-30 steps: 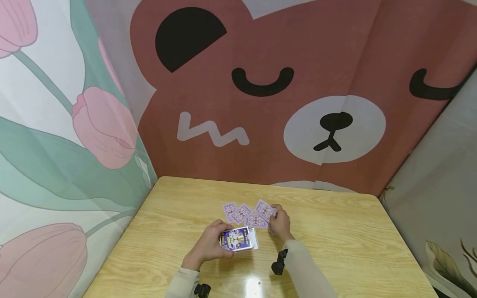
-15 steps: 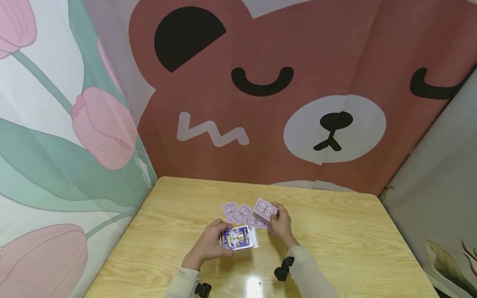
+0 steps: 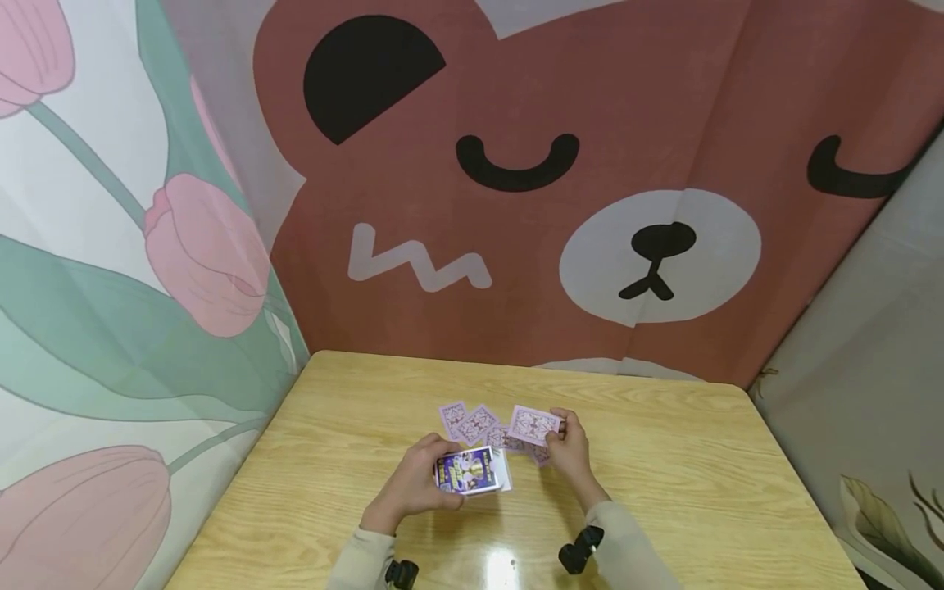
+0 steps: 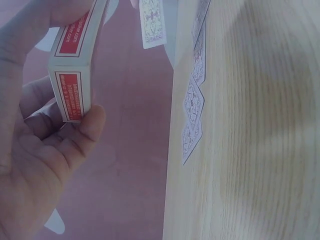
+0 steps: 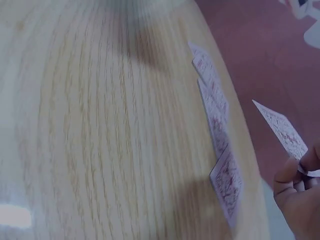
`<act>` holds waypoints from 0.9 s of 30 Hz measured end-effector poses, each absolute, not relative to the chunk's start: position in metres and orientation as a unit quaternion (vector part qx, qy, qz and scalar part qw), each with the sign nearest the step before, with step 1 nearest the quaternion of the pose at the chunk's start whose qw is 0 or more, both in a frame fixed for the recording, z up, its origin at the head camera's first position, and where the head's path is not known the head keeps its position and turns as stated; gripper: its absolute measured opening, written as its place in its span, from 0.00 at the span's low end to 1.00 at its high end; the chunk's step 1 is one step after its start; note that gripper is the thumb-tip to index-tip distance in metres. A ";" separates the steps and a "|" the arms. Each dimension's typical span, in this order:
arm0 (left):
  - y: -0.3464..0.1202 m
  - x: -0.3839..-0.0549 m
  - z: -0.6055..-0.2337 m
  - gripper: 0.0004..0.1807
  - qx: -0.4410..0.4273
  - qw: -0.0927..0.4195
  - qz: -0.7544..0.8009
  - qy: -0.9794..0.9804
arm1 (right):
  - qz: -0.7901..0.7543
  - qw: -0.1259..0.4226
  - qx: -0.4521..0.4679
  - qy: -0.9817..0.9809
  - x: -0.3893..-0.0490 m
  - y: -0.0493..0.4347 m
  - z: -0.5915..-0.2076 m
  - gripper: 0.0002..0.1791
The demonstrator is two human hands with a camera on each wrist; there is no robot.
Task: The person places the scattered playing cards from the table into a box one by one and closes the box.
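My left hand [image 3: 411, 485] grips a playing card box [image 3: 466, 473], thumb along its near side and fingers along the far one. The box has a purple front with a gold trophy, and a white flap juts from its right end. Red and white panels of the card box [image 4: 71, 92] face the left wrist view. Between thumb and fingers, my right hand [image 3: 572, 457] pinches a playing card [image 3: 533, 424] with a pink-purple patterned back, raised off the table. Beneath and left of it lie several face-down playing cards [image 3: 477, 424], partly overlapping in a row.
The light wood table [image 3: 686, 483] reaches back to a curtain [image 3: 516, 311] printed with a brown bear. A tulip curtain [image 3: 206, 254] hangs at the left, and a grey one [image 3: 870, 328] at the right.
My right hand has lifted one card off the spread and drawn it rightward and slightly toward me, uncovering more of the cards below. The left hand and box stay in place.
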State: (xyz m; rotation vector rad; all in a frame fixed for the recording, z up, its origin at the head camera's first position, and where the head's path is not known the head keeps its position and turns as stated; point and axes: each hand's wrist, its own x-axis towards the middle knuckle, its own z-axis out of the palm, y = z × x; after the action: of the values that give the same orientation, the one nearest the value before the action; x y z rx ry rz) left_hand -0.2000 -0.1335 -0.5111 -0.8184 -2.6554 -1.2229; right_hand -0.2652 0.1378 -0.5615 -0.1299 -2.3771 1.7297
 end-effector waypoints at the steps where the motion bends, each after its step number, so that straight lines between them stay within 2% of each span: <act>1: -0.134 -0.200 -0.511 0.36 -0.268 0.051 -0.402 -0.874 | 0.589 0.095 -0.045 -0.801 -0.264 0.138 -0.560 0.24; 20: -0.135 -0.201 -0.512 0.37 -0.272 0.072 -0.378 -0.882 | 0.662 0.026 -0.030 -0.748 -0.234 0.140 -0.528 0.25; 27: -0.136 -0.202 -0.513 0.38 -0.267 0.063 -0.393 -0.878 | 0.686 0.030 -0.025 -0.727 -0.224 0.138 -0.517 0.26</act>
State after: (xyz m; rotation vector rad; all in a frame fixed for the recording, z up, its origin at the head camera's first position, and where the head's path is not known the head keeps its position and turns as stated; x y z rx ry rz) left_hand -0.2025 -0.1356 -0.5134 -0.8078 -2.6512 -1.1867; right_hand -0.2239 0.1381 -0.5166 -0.0780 -2.2411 2.1138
